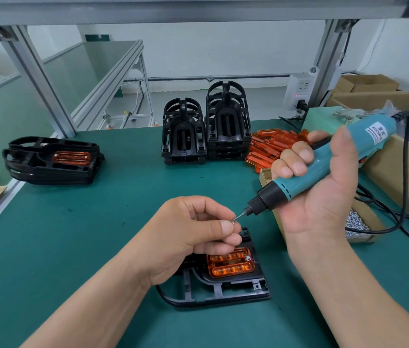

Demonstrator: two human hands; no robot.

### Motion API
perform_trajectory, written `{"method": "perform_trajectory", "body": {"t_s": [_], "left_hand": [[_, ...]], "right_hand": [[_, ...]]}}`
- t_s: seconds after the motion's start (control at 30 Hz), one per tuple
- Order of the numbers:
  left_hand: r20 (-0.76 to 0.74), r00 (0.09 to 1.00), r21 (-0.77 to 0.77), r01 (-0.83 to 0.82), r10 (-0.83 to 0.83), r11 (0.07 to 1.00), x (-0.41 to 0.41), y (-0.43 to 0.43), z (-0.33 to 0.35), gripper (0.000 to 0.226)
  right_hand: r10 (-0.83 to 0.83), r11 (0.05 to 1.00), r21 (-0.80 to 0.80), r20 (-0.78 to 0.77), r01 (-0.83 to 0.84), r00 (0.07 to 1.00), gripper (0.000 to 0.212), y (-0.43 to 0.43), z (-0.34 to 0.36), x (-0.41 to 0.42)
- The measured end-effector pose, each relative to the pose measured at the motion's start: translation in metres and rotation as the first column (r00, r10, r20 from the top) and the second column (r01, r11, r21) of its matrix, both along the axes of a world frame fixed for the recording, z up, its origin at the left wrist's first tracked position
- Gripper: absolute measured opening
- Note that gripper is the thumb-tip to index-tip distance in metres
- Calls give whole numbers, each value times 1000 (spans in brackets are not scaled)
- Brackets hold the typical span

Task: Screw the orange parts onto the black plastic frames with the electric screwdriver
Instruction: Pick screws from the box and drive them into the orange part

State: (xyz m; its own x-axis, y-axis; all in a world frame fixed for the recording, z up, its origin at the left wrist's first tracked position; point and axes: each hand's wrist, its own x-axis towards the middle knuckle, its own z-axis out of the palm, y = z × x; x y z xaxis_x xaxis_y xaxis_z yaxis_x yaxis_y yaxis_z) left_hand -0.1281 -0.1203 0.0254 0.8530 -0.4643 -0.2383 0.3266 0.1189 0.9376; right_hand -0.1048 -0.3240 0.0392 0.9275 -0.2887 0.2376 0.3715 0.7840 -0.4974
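A black plastic frame (223, 292) lies on the green mat in front of me, with an orange part (231, 266) seated in it and one screw in its upper right corner. Just above the frame, my left hand (193, 234) pinches a small screw (233, 222) between thumb and fingers. My right hand (316, 187) grips the teal electric screwdriver (323, 167), tilted down to the left. Its bit tip touches the pinched screw.
Two stacks of empty black frames (206, 131) stand at the back centre beside a pile of loose orange parts (271, 146). Finished frames (52, 159) are stacked at the left. A cardboard box of screws (356, 222) and the screwdriver's cable (404, 197) lie to the right.
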Motion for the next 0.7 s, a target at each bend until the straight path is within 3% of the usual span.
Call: {"method": "perform_trajectory", "body": {"t_s": [0.47, 0.7], "left_hand": [[-42, 999, -62, -5, 3, 998, 0, 0, 0, 17], [6, 1000, -22, -17, 17, 1000, 0, -1, -2, 11]], "right_hand": [[-12, 1000, -3, -12, 12, 1000, 27, -2, 0, 1], [-36, 999, -31, -18, 35, 999, 28, 1, -1, 0]]}}
